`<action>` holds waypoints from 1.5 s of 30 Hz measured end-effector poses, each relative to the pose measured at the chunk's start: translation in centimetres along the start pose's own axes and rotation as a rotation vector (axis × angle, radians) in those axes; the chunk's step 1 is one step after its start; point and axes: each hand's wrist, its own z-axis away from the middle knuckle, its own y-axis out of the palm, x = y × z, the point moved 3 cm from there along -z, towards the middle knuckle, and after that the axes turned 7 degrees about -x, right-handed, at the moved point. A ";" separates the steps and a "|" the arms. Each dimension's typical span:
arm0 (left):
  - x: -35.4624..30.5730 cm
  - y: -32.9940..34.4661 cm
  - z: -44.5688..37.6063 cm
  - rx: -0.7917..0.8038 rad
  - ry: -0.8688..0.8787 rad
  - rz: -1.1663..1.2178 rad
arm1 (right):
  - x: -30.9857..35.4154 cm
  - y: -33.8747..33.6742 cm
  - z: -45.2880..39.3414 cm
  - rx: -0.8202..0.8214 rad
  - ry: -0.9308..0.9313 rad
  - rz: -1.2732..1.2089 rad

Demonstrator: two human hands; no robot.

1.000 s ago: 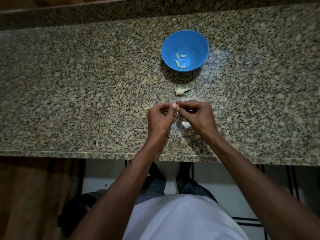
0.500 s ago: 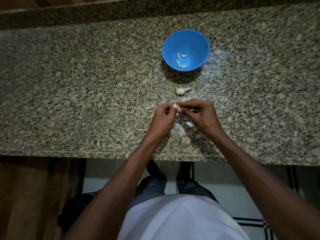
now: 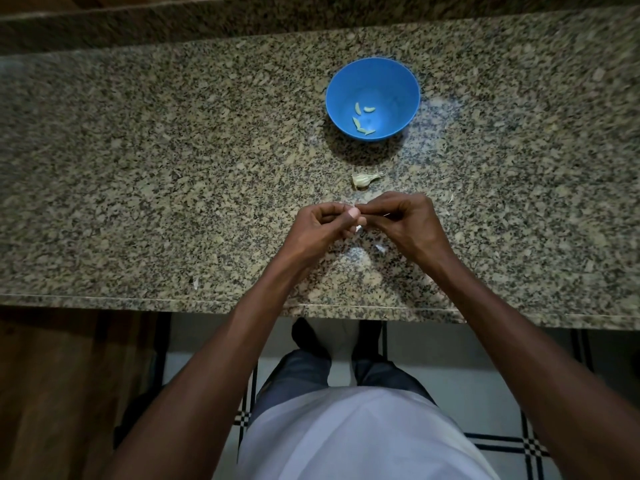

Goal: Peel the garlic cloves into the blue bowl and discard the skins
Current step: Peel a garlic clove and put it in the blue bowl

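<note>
The blue bowl (image 3: 405, 84) stands on the granite counter (image 3: 173, 168) and holds several peeled pale cloves (image 3: 360, 124). An unpeeled garlic clove (image 3: 363, 179) with its papery tail lies between the bowl and my hands. My left hand (image 3: 318, 226) and my right hand (image 3: 408, 223) meet just above the counter, fingertips pinching one small garlic clove (image 3: 358, 229) between them; most of it is hidden by the fingers.
White skin scraps (image 3: 381, 248) lie on the counter under my hands, and another scrap (image 3: 196, 282) sits near the front edge at left. The counter's front edge runs below my wrists; a raised granite ledge backs it.
Both hands have stayed together on the clove, shifting slightly away from the counter's front edge toward the bowl. The fingers have worked at the skin; the bowl and loose clove are unmoved.
</note>
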 end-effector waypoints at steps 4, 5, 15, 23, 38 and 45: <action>0.1 -0.2 0.1 -0.010 0.023 0.004 | 0.1 0.1 0.2 0.023 0.078 -0.199; 0.2 -0.2 0.1 -0.017 0.028 -0.006 | 0.0 0.2 0.3 0.021 0.104 -0.246; 0.4 1.5 0.3 -0.034 0.064 -0.179 | -0.6 0.3 1.1 -0.001 0.283 -0.401; 0.9 1.3 0.2 -0.032 0.033 -0.028 | -1.7 0.1 1.1 0.007 0.432 -0.515; 0.4 0.9 0.0 -0.084 0.048 0.061 | -1.1 -0.9 0.5 0.028 0.388 -0.440; 0.3 0.5 -0.4 -0.039 0.021 0.029 | -0.8 -1.2 0.1 0.056 0.283 -0.267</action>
